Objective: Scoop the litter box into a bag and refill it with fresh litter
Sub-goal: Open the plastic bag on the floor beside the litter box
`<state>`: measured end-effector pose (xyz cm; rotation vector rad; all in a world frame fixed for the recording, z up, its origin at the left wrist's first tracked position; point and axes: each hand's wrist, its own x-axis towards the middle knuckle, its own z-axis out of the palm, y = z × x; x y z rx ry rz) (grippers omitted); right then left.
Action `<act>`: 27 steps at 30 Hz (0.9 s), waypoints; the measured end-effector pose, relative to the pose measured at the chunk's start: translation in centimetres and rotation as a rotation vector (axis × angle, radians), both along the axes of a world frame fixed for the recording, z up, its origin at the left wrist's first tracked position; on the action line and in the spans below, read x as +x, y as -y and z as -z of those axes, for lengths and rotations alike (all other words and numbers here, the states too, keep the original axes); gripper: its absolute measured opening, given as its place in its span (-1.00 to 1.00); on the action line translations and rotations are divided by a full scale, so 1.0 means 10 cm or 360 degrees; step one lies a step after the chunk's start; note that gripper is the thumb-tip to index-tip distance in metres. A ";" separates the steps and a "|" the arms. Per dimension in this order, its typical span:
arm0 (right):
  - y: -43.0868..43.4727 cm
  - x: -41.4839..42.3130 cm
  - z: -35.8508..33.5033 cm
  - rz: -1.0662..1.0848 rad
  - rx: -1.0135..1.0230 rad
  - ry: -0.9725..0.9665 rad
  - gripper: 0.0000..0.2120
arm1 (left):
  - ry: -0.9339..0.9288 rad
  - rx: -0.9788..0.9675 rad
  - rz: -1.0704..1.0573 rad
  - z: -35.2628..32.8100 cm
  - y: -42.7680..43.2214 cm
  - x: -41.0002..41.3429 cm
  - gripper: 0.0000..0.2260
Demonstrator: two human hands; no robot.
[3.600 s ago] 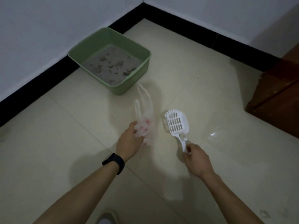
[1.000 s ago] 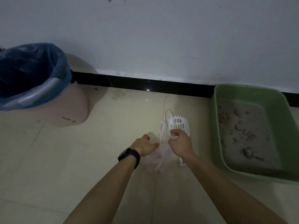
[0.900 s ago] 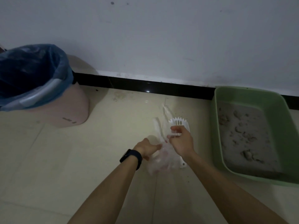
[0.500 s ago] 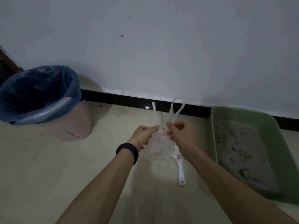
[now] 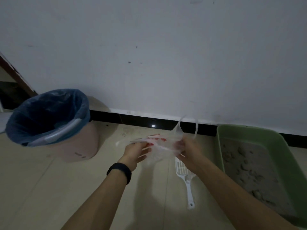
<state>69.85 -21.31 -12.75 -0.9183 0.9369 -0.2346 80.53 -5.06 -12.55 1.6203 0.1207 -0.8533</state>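
A thin, clear plastic bag [image 5: 158,143] with red print is stretched in the air between my hands. My left hand [image 5: 135,151] grips its left side and my right hand [image 5: 188,149] grips its right side, with a handle loop sticking up above it. The white slotted litter scoop [image 5: 186,178] lies on the floor below my right forearm, handle toward me. The green litter box [image 5: 232,131] stands at the right against the wall, holding grey litter with clumps.
A pink bin [image 5: 83,146] lined with a blue bag stands at the left near the wall. A black skirting strip [image 5: 132,119] runs along the white wall. A dark wooden frame [image 5: 15,73] shows at the far left. The floor is pale tile.
My hands have pulled apart, spreading the bag wide where it was bunched between them. The view has tilted up, so more wall shows. The scoop stays on the floor.
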 end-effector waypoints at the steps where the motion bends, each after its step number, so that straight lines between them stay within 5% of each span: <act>1: 0.04 -0.02 0.00 0.0086 0.0122 -0.0039 -0.84 | -0.0122 -0.0133 -0.0124 0.00 -0.05 0.07 -0.83; 4: 0.09 -0.08 -0.02 0.0188 0.0413 -0.0066 -0.81 | -0.0437 -0.0446 -0.0338 -0.03 -0.15 0.24 -0.79; 10: -0.02 -0.01 -0.02 0.0119 0.0437 -0.0122 -0.92 | -0.0573 -0.0431 -0.0438 -0.08 -0.08 0.16 -0.77; 12: -0.08 0.02 0.00 0.0026 0.0145 -0.0204 -0.77 | -0.0453 -0.0291 -0.0414 -0.04 -0.07 0.14 -0.80; 15: -0.18 0.03 0.03 0.0098 -0.0837 -0.0465 -0.31 | -0.0021 0.0088 -0.0363 0.09 -0.06 0.19 -0.82; 17: -0.24 0.01 -0.04 0.0093 -0.1434 -0.0317 -0.19 | 0.0220 0.0270 -0.0408 0.13 -0.06 0.24 -0.86; 21: -0.40 -0.06 -0.06 -0.0643 -0.2634 -0.0270 -0.14 | 0.0386 0.0376 -0.0328 0.19 -0.05 0.27 -0.85; 24: -0.61 -0.04 0.15 -0.1285 -0.2565 -0.0528 -0.32 | 0.0303 0.0268 -0.0282 0.22 -0.01 0.27 -0.91; 27: -0.72 -0.02 0.36 -0.1132 -0.2413 -0.0449 -0.63 | 0.0295 0.0141 -0.0269 0.16 0.00 0.21 -0.71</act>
